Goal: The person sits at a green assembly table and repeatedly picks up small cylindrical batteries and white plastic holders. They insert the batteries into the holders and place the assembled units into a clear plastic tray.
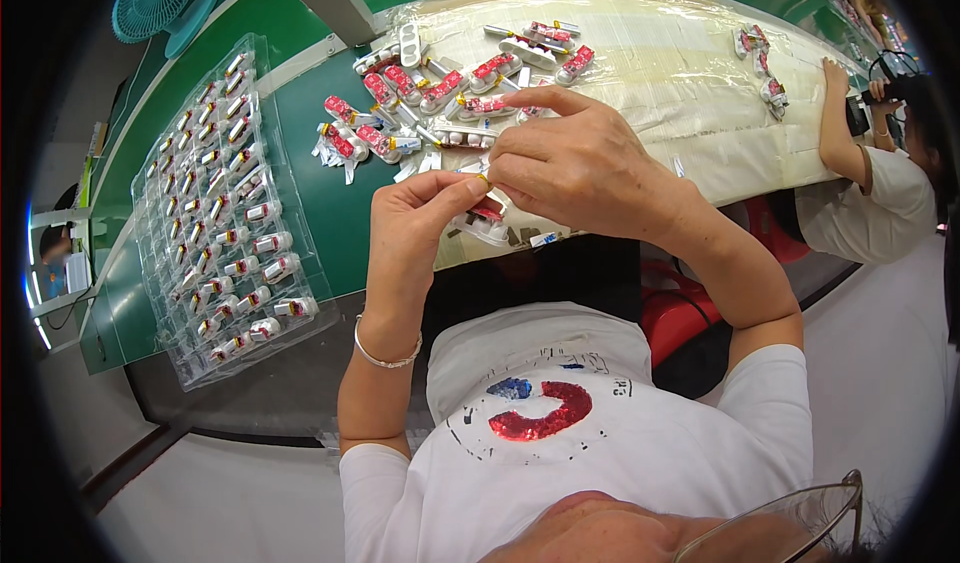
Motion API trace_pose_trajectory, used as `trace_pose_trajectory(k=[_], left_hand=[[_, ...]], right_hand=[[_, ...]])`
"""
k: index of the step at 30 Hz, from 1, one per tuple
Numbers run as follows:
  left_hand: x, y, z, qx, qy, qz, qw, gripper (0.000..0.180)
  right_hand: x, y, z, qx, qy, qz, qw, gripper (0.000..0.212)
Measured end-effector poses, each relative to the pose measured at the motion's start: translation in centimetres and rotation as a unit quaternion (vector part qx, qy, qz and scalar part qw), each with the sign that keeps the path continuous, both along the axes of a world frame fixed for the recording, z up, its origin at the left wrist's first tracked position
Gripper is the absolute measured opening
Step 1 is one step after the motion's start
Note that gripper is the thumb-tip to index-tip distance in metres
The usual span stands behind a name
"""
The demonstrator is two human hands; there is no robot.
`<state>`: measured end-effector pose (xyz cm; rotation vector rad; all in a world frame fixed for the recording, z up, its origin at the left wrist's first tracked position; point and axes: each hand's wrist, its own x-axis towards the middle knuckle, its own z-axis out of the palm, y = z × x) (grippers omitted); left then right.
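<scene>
In front of my chest, my left hand (425,208) pinches a small red-and-white part (484,227) between thumb and finger. The part has a white base with rounded bumps, and a bit of yellow shows at my fingertips. Fingers curled, my right hand (570,158) closes on the same part from the other side and partly covers it. Just beyond my hands lies a loose pile of similar red-and-white parts (440,91), mixed with silver cylinders that have yellow ends. Below my right hand a small white-and-blue strip (543,239) rests at the table edge.
To the left, a clear plastic tray (165,308) holds several rows of small white-and-red pieces on the green table (300,133). Clear film covers the pale work surface (660,63). A few parts (760,63) lie farther right, near another person's arm (845,133). A turquoise fan (160,3) stands far left.
</scene>
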<state>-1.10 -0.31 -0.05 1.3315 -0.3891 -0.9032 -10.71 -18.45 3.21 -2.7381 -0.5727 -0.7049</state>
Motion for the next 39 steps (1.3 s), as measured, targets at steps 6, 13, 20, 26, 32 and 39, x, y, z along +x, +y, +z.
trace_pose_trajectory(k=[6, 13, 20, 26, 32, 39], left_hand=[[-0.2, -0.1, -0.1, 0.002, -0.017, 0.007, 1.0, 0.015], [-0.1, -0.1, 0.4, 0.0, -0.039, -0.004, 0.999, 0.016], [0.6, 1.0, -0.7, -0.067, 0.026, -0.005, 0.997, 0.02], [0.3, 0.3, -0.9, -0.132, 0.099, -0.043, 0.985, 0.021], [0.0, 0.1, -1.0, -0.175, 0.153, -0.052, 0.971, 0.031], [-1.2, 0.6, 0.0, -0.202, 0.209, -0.013, 0.957, 0.058]], right_hand=[[0.6, 0.7, -0.3, -0.003, -0.051, -0.002, 0.999, 0.012], [0.4, -0.4, -1.0, 0.257, 0.022, -0.029, 0.966, 0.006], [-1.9, -3.6, -0.8, 0.522, 0.207, 0.012, 0.827, 0.015], [-2.2, 0.0, -2.4, 0.56, 0.201, -0.007, 0.804, 0.03], [-0.6, 1.7, -3.5, 0.645, 0.125, 0.065, 0.751, 0.025], [-0.9, 1.8, -2.3, 0.594, 0.085, 0.025, 0.8, 0.025]])
